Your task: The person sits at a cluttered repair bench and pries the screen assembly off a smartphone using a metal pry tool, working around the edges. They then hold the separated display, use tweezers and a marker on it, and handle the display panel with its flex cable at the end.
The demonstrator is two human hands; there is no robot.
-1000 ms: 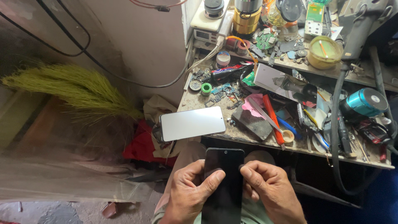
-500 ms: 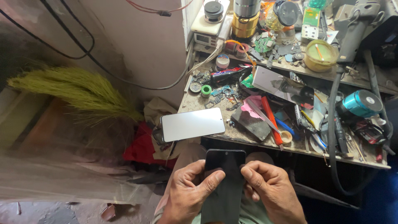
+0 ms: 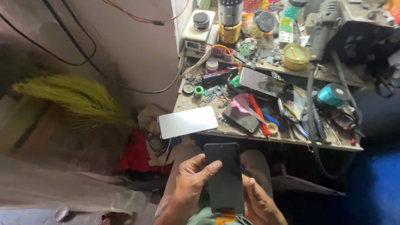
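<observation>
left hand [image 3: 189, 183] + right hand [image 3: 260, 204] | grip dark phone screen [image 3: 225, 177] (upright) | yellow bowl [image 3: 296, 56]: stick inside

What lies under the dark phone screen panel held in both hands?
Under the dark phone screen panel are the left hand, the right hand and the person's lap; an orange flex strip shows below. Its underside is hidden.

My right hand [image 3: 260, 204] slid down off the black phone screen's [image 3: 225, 177] top edge, now cupping its lower side instead.
</observation>
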